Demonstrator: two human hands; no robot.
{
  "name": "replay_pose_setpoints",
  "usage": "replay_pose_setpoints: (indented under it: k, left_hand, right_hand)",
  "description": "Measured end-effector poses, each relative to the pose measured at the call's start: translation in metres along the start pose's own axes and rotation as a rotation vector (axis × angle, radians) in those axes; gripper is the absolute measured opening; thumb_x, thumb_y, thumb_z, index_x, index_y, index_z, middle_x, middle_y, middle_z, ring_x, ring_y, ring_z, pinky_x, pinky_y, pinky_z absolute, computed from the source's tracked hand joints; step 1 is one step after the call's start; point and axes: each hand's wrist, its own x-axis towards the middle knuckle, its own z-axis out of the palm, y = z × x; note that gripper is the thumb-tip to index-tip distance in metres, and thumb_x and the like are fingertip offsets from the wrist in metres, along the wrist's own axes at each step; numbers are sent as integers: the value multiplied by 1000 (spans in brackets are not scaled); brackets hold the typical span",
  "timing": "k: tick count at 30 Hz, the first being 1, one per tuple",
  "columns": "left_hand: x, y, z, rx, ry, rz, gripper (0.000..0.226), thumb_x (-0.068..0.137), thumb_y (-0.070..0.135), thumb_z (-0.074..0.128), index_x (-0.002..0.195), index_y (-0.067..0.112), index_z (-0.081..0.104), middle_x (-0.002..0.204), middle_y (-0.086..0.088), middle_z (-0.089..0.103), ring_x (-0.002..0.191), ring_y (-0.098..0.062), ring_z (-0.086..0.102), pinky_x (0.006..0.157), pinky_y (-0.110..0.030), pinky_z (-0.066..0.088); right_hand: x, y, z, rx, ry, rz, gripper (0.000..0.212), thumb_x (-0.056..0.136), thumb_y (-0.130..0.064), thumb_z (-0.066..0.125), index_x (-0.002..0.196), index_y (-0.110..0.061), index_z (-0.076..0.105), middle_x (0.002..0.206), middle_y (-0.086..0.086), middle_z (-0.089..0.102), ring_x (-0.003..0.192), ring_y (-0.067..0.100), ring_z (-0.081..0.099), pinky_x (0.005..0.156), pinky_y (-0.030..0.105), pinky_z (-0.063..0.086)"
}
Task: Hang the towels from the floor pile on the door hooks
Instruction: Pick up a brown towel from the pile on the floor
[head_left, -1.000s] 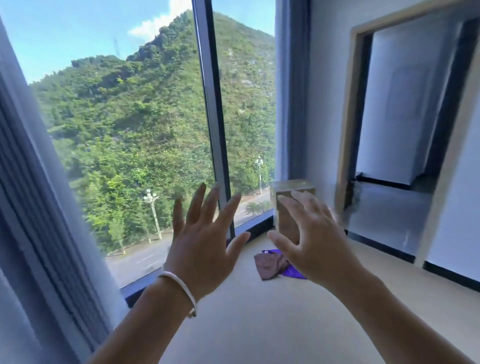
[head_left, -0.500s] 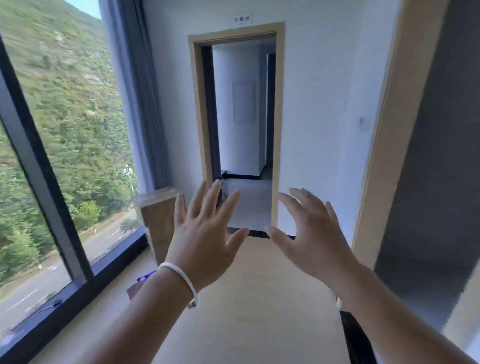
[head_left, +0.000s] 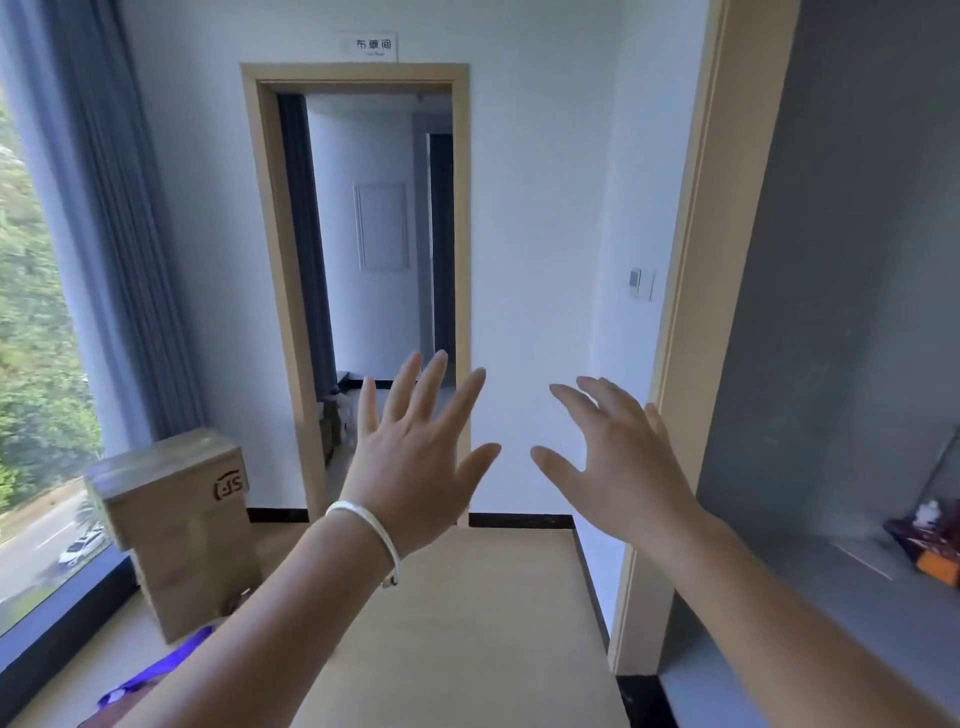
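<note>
Both the left hand (head_left: 415, 457) and right hand (head_left: 618, 467) are spread and hold nothing, so I'd turn down to the purple towel (head_left: 156, 670) just beside the cardboard box (head_left: 176, 519) and grip it first.

At lower left of the frame, a purple towel (head_left: 156, 673) lay beside a tan cardboard box (head_left: 179, 525). A white bracelet (head_left: 371, 532) showed at centre. Blue-grey curtains (head_left: 119, 218) hung upper left; the doorframe (head_left: 270, 270) was pale wood, the walls (head_left: 535, 208) white.
</note>
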Motion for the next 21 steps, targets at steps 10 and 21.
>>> replay_pose_setpoints:
  k: [10, 21]
  left_hand:
    - [111, -49, 82, -9, -4, 20, 71, 86, 69, 9, 148, 41, -8, 160, 1, -8, 145, -19, -20, 115, -53, -9]
    - [269, -54, 195, 5, 27, 23, 70, 87, 68, 13, 149, 40, -5, 161, 0, -4, 146, -20, -17, 116, -55, -7]
  right_hand:
    - [112, 30, 72, -5, 24, 6, 63, 91, -59, 44, 146, -36, 25, 155, -8, 22, 144, 11, 10, 118, 48, 10]
    - [267, 132, 148, 6, 56, -19, 64, 90, -59, 45, 146, -35, 27, 154, -7, 23, 144, 11, 10, 116, 47, 9]
